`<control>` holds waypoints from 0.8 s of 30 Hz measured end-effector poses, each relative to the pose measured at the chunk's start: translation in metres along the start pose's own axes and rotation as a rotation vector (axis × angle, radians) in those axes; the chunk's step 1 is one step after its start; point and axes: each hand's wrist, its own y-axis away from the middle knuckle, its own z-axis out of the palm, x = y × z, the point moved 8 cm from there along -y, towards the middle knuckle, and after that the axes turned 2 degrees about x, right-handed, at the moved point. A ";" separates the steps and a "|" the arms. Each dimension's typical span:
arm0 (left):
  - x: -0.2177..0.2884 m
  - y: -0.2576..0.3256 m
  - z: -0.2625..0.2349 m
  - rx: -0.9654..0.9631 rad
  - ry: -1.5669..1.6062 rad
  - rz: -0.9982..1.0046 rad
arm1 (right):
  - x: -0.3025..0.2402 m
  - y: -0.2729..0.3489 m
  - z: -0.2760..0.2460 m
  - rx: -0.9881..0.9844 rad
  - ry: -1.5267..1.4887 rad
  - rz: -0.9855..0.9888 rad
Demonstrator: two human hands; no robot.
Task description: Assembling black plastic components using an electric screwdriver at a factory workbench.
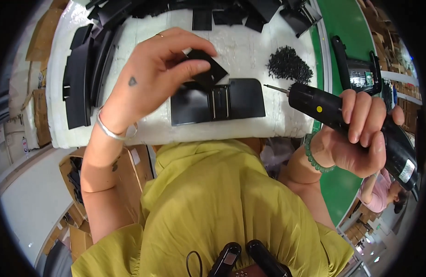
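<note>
Between the thumb and fingers of my left hand (160,69) is a small flat black plastic piece (214,74), tilted above the work surface. Just beneath it lies a wide black plastic panel (247,99) with a slotted channel across its middle; the raised piece and my hand hide part of its upper left. My right hand (365,129) is wrapped round a black electric screwdriver (317,105) with a yellow dot. Its thin bit points left, toward the panel's right end, and stays apart from it. Beyond the bit sits a heap of small black screws (289,64).
Long black panels (79,78) are stacked at the left of the white padded surface (148,131). More black parts (201,19) line its far edge. On the green table (333,18) at right rests a black frame with a circuit board (360,76). A person in pink (377,196) is at far right.
</note>
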 end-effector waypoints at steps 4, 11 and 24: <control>0.015 0.008 0.024 -0.152 -0.259 0.088 | 0.004 0.004 -0.001 0.002 0.042 0.047; -0.005 0.012 0.037 -0.204 -0.228 -0.068 | 0.002 0.007 0.001 -0.022 0.037 0.055; -0.008 0.010 0.036 -0.198 -0.143 -0.158 | 0.004 0.007 -0.006 0.013 0.037 0.066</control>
